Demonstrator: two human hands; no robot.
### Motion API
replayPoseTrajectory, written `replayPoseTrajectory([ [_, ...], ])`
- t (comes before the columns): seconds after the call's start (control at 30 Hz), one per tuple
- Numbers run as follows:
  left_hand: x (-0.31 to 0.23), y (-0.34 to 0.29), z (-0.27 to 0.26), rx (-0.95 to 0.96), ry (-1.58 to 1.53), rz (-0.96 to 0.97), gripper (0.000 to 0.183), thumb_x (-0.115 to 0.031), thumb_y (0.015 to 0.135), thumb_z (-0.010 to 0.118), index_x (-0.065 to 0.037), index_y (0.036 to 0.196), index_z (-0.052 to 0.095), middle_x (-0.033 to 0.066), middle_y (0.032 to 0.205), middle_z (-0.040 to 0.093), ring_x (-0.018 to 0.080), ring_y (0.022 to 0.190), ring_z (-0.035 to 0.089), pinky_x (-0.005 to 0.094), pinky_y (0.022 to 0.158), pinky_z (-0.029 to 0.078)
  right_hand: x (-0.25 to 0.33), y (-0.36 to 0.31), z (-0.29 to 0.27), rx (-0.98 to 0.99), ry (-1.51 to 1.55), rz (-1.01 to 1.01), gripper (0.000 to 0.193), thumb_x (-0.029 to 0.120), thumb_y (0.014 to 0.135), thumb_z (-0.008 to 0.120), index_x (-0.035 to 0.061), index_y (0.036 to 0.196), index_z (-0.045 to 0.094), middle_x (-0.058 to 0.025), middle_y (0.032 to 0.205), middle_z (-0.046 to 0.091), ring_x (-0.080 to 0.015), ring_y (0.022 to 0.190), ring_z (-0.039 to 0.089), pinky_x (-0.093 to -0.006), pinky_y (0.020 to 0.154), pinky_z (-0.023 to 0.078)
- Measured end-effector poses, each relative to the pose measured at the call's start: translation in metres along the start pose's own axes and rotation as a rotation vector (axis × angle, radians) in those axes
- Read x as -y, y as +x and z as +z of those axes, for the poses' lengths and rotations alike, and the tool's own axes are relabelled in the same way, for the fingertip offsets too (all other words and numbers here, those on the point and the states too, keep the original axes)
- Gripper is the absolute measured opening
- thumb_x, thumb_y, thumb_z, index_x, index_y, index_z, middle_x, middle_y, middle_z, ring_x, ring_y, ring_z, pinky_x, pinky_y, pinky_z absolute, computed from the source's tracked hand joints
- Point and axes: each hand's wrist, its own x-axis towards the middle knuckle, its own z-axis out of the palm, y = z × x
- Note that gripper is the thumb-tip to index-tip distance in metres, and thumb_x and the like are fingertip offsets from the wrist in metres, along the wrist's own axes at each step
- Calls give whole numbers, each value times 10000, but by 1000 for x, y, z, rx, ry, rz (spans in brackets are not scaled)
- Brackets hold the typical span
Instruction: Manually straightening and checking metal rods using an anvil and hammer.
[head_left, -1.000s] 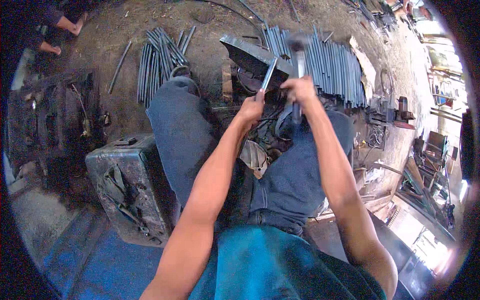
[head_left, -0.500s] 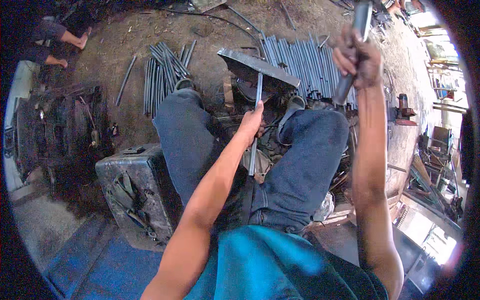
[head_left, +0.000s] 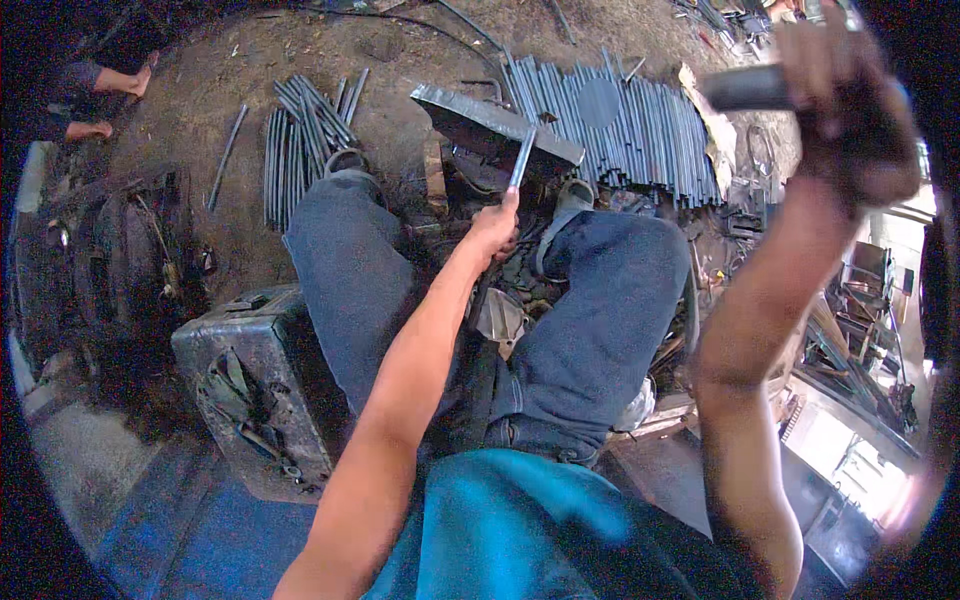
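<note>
My left hand (head_left: 493, 228) is closed around a thin grey metal rod (head_left: 522, 158) between my knees. The rod's far tip is over the near edge of a dark, heavy metal slab (head_left: 495, 122) with a worn, shiny top; I cannot tell whether they touch. My right hand (head_left: 848, 115), smeared by motion, is raised at the upper right. It grips a thick, dark, bar-shaped tool (head_left: 745, 88), whose blunt end sticks out to the left. The rest of that tool is hidden by the hand or blurred.
Beyond the slab lies a wide row of grey rods (head_left: 640, 135), with a smaller pile (head_left: 300, 130) at left. A battered black case (head_left: 255, 390) stands by my left leg. Another person's bare feet (head_left: 125, 82) show at upper left. Scrap metal (head_left: 860, 340) crowds the right.
My right hand has swung outward to the right with its tool, which has turned from near upright to near level. My left hand and the rod have shifted slightly left in view.
</note>
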Motion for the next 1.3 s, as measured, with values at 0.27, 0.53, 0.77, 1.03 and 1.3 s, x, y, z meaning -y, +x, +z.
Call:
replayPoseTrajectory([
  [0.27, 21, 32, -35, -44, 270, 133, 638, -689, 852, 364, -90, 687, 510, 13, 567, 431, 123, 445, 394, 292, 429, 324, -245, -163, 20, -360, 124, 1090, 219, 65, 737, 642, 99, 676, 434, 5, 460, 364, -114, 318, 333, -287, 350, 279],
  [0.53, 2, 12, -23, -4, 75, 12, 630, -699, 843, 373, -111, 660, 508, -7, 564, 437, 104, 472, 383, 282, 446, 286, -238, -185, 20, -584, 377, 1170, 222, 62, 738, 618, 120, 700, 407, 4, 492, 355, -113, 334, 354, -276, 352, 292],
  [0.77, 9, 29, -17, -137, 272, 51, 932, -732, 833, 320, 152, 963, 584, 184, 904, 600, 212, 884, 516, 371, 840, 405, -253, -200, -4, -700, 335, 1073, 177, 69, 718, 631, 75, 725, 454, -24, 515, 430, -132, 372, 430, -293, 379, 357],
  [1.03, 7, 23, -10, -174, 279, 68, 836, -685, 861, 349, 110, 798, 601, 116, 722, 589, 178, 695, 532, 346, 664, 439, -274, -199, -1, -851, 44, 1104, 192, 74, 753, 632, 102, 768, 443, -1, 581, 440, -111, 434, 431, -269, 418, 358],
  [1.3, 26, 43, -23, -227, 447, 205, 663, -565, 912, 400, 46, 686, 525, 84, 591, 509, 166, 602, 464, 351, 592, 412, -285, -197, -3, -917, 301, 1076, 214, 77, 764, 648, 95, 761, 435, 22, 583, 415, -87, 443, 403, -253, 434, 337],
])
